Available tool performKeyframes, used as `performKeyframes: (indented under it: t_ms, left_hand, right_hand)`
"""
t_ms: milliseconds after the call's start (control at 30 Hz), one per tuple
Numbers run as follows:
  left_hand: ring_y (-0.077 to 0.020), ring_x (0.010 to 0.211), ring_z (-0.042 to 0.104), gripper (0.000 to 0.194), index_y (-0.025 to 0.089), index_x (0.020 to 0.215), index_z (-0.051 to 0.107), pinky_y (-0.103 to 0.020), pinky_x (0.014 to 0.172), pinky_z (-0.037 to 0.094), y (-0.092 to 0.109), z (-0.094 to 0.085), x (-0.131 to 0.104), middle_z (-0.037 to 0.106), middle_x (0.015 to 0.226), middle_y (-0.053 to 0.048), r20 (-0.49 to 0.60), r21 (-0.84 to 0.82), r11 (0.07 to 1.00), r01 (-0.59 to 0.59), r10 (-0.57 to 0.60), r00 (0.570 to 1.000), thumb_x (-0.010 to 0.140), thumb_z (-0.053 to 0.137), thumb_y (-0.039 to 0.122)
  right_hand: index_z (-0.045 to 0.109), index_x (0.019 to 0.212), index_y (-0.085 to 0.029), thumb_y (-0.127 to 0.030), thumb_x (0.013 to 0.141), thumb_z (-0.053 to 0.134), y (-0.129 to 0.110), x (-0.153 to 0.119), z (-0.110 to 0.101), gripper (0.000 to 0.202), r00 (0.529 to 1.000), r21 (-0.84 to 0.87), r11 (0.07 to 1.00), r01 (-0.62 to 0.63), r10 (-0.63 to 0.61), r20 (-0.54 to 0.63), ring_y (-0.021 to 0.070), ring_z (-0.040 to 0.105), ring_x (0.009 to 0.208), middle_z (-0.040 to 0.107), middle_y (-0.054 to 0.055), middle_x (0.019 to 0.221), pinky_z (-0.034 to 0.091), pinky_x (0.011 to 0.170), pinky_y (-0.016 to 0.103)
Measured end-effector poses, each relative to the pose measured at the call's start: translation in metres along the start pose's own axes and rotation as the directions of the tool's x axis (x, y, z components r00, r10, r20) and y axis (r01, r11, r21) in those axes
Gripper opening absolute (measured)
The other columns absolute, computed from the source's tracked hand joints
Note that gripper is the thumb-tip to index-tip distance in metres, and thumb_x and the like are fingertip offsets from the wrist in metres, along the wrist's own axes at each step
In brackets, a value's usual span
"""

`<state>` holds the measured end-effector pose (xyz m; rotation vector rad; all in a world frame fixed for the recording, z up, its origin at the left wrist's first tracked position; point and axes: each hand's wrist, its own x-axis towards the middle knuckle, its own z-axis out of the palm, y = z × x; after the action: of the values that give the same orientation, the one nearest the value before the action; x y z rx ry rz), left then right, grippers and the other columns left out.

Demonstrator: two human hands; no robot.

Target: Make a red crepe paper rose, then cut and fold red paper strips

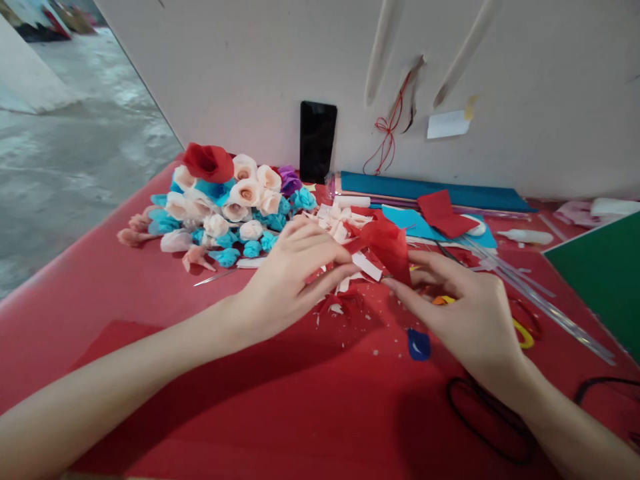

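My left hand (295, 273) pinches one end of a small white strip (367, 267); whether it is paper or tape I cannot tell. The strip's other end reaches the base of a red crepe paper flower (387, 243), which the closed fingers of my right hand (460, 307) hold by its lower end. Beneath both hands lie pale paper scraps (333, 220) and red shreds (345, 301). Left of them is a heap of finished-looking paper flowers (245, 192) in cream, blue, pink, red and purple.
A black phone (318, 141) leans against the pale wall. Along the wall lies a blue paper roll (430, 190). To the right are a white glue bottle (527, 237), clear sticks (555, 310), a green board (600, 280), a yellow-handled tool (523, 333) and a black cord (487, 427).
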<state>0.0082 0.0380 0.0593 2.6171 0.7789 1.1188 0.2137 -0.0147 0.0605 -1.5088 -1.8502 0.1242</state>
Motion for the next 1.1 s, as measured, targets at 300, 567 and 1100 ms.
performKeyframes:
  t_ms: [300,567,1100]
  left_hand:
    - [-0.0079,0.054,0.043,0.032,0.015,0.058,0.051,-0.021,0.057,0.036,-0.010,0.021,-0.010,0.046,0.053,0.004,0.310,-0.094,0.992,0.081,-0.048,0.950,0.088,0.052,0.026]
    - [-0.0104,0.058,0.053,0.021,0.016,0.074,0.062,-0.022,0.059,0.040,-0.016,0.020,-0.012,0.056,0.059,0.002,0.368,-0.018,0.997,0.080,-0.067,0.927,0.086,0.056,0.032]
    - [-0.0121,0.074,0.062,0.011,0.016,0.089,0.060,-0.022,0.065,0.049,0.020,0.006,-0.010,0.068,0.081,-0.002,0.063,0.026,0.958,-0.285,0.283,0.957,0.090,0.049,0.019]
  right_hand:
    - [0.065,0.090,-0.015,-0.030,0.075,0.065,0.002,0.002,0.001,0.021,1.000,-0.024,0.999,0.021,-0.022,-0.003,0.0106,0.057,0.047,0.065,0.000,0.060,0.048,0.047,0.021]
    - [0.065,0.092,-0.016,-0.028,0.075,0.065,0.004,0.002,0.002,0.021,0.999,-0.026,0.999,0.028,-0.028,0.029,0.0110,0.059,0.049,0.066,0.000,0.063,0.049,0.048,0.021]
    - [0.062,0.091,-0.016,-0.030,0.076,0.062,0.003,0.000,0.003,0.021,0.997,0.001,0.998,0.062,-0.062,0.043,0.0093,0.052,0.044,0.062,-0.001,0.060,0.045,0.046,0.021]
